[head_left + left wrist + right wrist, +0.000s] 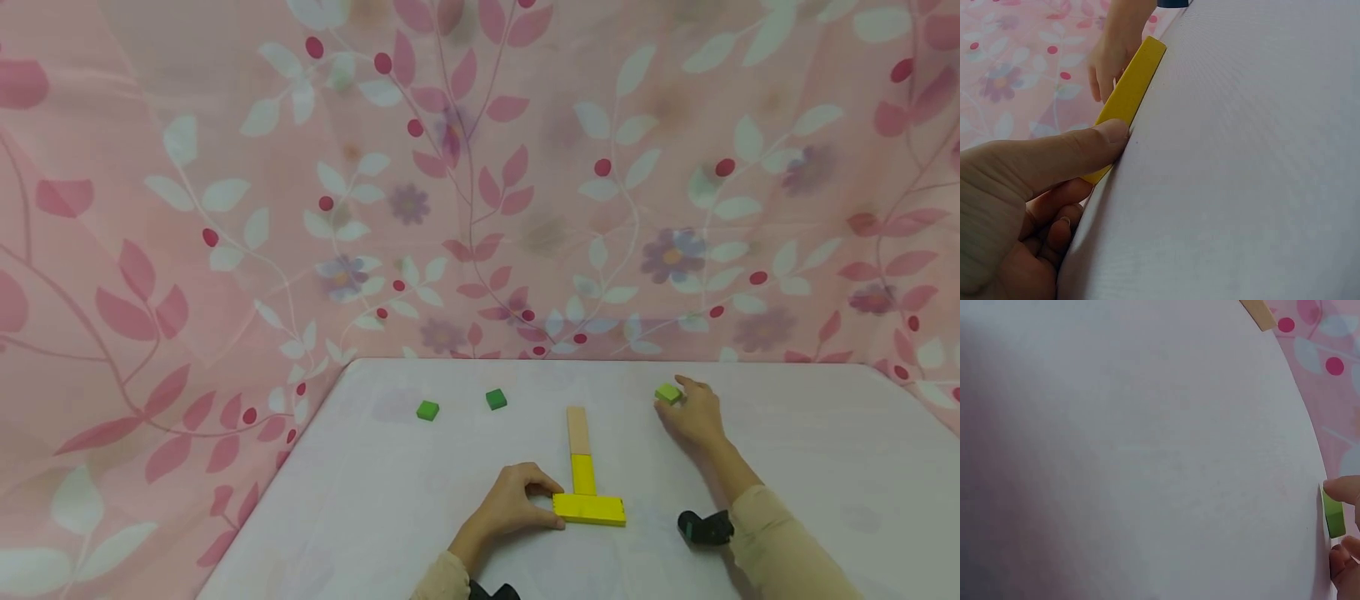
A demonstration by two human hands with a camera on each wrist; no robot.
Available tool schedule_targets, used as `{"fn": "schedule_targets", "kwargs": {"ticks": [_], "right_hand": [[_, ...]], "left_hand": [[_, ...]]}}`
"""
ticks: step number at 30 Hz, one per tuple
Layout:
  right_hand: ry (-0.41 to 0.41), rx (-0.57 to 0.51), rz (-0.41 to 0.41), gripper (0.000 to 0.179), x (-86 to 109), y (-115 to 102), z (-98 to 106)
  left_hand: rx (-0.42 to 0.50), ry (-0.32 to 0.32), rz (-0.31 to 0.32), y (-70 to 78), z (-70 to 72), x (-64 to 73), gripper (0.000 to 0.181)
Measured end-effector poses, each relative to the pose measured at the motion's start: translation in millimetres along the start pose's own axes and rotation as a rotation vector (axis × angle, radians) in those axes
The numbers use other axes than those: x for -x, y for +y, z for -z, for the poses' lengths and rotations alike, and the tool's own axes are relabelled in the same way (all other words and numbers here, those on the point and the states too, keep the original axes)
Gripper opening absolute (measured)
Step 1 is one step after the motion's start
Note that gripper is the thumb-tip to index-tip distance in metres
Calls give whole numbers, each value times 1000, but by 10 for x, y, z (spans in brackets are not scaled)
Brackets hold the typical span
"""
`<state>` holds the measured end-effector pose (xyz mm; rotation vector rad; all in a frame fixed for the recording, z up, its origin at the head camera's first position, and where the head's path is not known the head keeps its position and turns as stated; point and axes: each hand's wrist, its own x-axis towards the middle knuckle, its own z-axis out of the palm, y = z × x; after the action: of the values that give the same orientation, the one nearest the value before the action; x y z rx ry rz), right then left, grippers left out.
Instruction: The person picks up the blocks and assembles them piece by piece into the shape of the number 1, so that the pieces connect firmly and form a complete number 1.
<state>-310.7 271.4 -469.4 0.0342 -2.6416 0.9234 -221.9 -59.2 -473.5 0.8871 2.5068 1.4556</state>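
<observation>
In the head view my left hand (517, 502) pinches the left end of a long yellow block (589, 509) lying crosswise on the table, thumb in front and fingers behind. The left wrist view shows the thumb along this yellow block (1135, 84). Behind it, end to end, lie a second yellow block (582, 475) and a plain wooden block (578, 431), making an upside-down T. Farther right, my right hand (697, 414) holds a small light green block (667, 394) between thumb and fingers. In the right wrist view the green block (1334, 514) appears at the right edge.
Two green blocks lie toward the back left, one mid-green (427, 411) and one darker (496, 399). A white cloth covers the table (360, 517). Behind it hangs a pink floral curtain (480, 208). Black devices sit at both wrists, one at the right wrist (705, 528).
</observation>
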Motion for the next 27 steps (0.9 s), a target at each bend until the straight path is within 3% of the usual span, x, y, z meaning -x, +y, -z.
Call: {"fn": "schedule_targets", "kwargs": {"ticks": [6, 14, 27], "right_hand": [[27, 34, 35, 51, -25, -14, -40], [41, -20, 24, 42, -2, -50, -73], [-19, -104, 105, 38, -103, -214, -219]], "left_hand": [[-4, 3, -8, -10, 1, -6, 35], [3, -6, -2, -5, 2, -6, 34], [5, -4, 1, 0, 2, -6, 35]]}}
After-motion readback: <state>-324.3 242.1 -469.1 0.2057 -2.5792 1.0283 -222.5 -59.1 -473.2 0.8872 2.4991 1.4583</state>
